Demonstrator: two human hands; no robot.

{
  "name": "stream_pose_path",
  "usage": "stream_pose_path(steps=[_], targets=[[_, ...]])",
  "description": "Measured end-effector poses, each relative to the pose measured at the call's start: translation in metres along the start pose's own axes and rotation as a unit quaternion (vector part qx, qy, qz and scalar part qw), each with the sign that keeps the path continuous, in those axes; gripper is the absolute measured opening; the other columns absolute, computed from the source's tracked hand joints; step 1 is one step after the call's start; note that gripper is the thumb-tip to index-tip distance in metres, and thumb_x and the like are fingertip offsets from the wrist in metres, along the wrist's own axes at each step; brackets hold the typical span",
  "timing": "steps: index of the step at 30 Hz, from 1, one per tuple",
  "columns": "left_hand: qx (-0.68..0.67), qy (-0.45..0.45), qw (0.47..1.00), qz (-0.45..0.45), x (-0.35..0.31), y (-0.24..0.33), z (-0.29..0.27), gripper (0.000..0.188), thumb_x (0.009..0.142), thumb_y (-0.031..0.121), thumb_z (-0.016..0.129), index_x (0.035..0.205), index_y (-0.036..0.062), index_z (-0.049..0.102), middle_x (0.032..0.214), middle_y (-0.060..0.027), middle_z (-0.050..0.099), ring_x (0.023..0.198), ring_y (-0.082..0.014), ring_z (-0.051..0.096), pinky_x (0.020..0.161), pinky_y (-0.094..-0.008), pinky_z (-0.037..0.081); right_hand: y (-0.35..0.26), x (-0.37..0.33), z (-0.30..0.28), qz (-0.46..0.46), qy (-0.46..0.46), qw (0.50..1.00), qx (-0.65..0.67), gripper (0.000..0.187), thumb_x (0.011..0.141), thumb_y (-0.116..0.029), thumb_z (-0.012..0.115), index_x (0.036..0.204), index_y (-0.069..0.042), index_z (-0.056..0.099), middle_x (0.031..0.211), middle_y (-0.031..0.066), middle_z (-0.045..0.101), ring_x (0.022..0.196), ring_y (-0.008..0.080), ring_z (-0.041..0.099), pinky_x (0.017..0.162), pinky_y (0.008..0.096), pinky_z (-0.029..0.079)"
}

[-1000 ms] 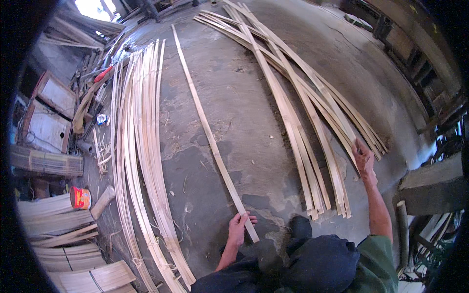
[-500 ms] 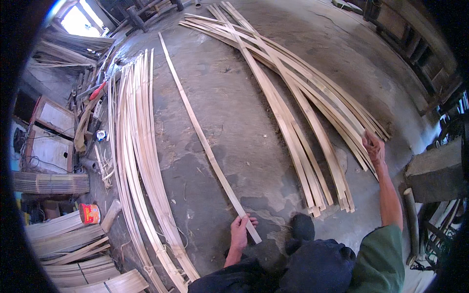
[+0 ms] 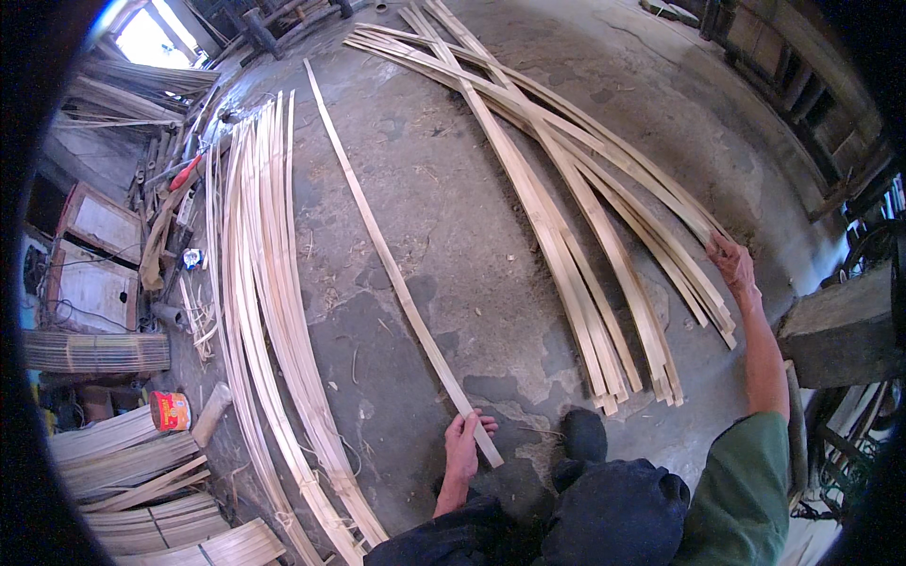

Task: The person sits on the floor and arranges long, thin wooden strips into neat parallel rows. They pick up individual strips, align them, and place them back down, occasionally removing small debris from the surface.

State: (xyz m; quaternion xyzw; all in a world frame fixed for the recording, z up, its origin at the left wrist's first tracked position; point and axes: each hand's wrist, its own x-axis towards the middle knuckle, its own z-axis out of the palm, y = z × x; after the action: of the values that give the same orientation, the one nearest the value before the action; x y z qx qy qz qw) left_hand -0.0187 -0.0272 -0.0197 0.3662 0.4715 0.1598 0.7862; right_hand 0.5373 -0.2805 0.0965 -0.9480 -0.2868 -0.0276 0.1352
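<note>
Near my knees, my left hand (image 3: 461,446) is closed on the near end of a single long bamboo strip (image 3: 382,250), which slants away toward the far left. My right arm reaches out to the right. There my right hand (image 3: 734,268) has its fingers closed on the near ends of the outermost bamboo strips (image 3: 651,176) of a fanned pile. Its grip partly hides those ends, so how many strips are held cannot be told. Other strips (image 3: 557,283) of this pile cross one another at the far end and splay apart toward me.
On the left lies a long bundle of pale strips (image 3: 269,245). Beyond it are a red and yellow tub (image 3: 171,411), stacked strip bundles (image 3: 132,462) and a white cabinet (image 3: 94,292). A stone block (image 3: 840,325) stands at the right, close to my right forearm.
My right hand has moved outward to the right, from above the strips onto the outermost ends. My left hand and its strip stay almost where they were.
</note>
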Motion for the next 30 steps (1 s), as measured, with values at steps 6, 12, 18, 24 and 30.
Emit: stream_pose_path(steps=[6,12,18,24,30], targets=[[0.057,0.122,0.987,0.084,-0.009,0.001,0.015,0.027,0.103,0.025,0.047,0.105,-0.0008,0.056,0.073,-0.0062,0.060,0.061,-0.0134,0.059,0.055,-0.0278,0.050,-0.002,-0.012,0.010,-0.043,-0.002,0.998,-0.049,0.043,0.092,-0.036,0.064,0.126,-0.009,0.064,0.115,0.0196,0.067,0.106,0.0381,0.064,0.091,0.0444,0.050],[0.201,0.131,0.932,0.271,-0.032,0.053,0.059,0.026,0.104,0.023,0.045,0.100,-0.0002,0.054,0.068,-0.0033,0.055,0.055,-0.0097,0.053,0.050,-0.0263,0.045,-0.115,-0.078,0.066,-0.109,0.031,0.971,0.209,0.035,0.090,-0.015,0.068,0.121,-0.001,0.061,0.100,0.0193,0.067,0.102,0.0361,0.064,0.089,0.0408,0.050],[0.226,0.017,0.925,0.305,-0.014,0.061,0.096,0.026,0.105,0.024,0.043,0.108,0.0007,0.054,0.078,-0.0064,0.060,0.069,-0.0122,0.061,0.060,-0.0302,0.051,-0.321,-0.157,0.034,-0.169,-0.231,0.839,0.464,0.050,0.098,-0.018,0.057,0.142,-0.001,0.043,0.126,0.0217,0.060,0.117,0.0331,0.059,0.100,0.0410,0.046],[0.185,-0.125,0.888,0.402,-0.005,0.051,0.137,0.036,0.101,0.023,0.052,0.128,-0.0001,0.046,0.109,-0.0182,0.059,0.097,-0.0307,0.062,0.083,-0.0432,0.050,-0.359,-0.166,0.025,-0.069,-0.161,0.863,0.474,0.056,0.099,-0.013,0.052,0.148,0.003,0.030,0.143,0.0267,0.046,0.131,0.0336,0.049,0.107,0.0391,0.040],[0.396,-0.230,0.827,0.327,-0.005,0.045,0.118,0.042,0.093,0.021,0.061,0.129,0.0030,0.051,0.109,-0.0191,0.061,0.100,-0.0350,0.063,0.085,-0.0426,0.051,-0.303,-0.121,0.023,-0.049,-0.007,0.953,0.298,0.051,0.097,-0.010,0.056,0.145,0.002,0.039,0.111,0.0259,0.062,0.098,0.0303,0.063,0.080,0.0371,0.051]])
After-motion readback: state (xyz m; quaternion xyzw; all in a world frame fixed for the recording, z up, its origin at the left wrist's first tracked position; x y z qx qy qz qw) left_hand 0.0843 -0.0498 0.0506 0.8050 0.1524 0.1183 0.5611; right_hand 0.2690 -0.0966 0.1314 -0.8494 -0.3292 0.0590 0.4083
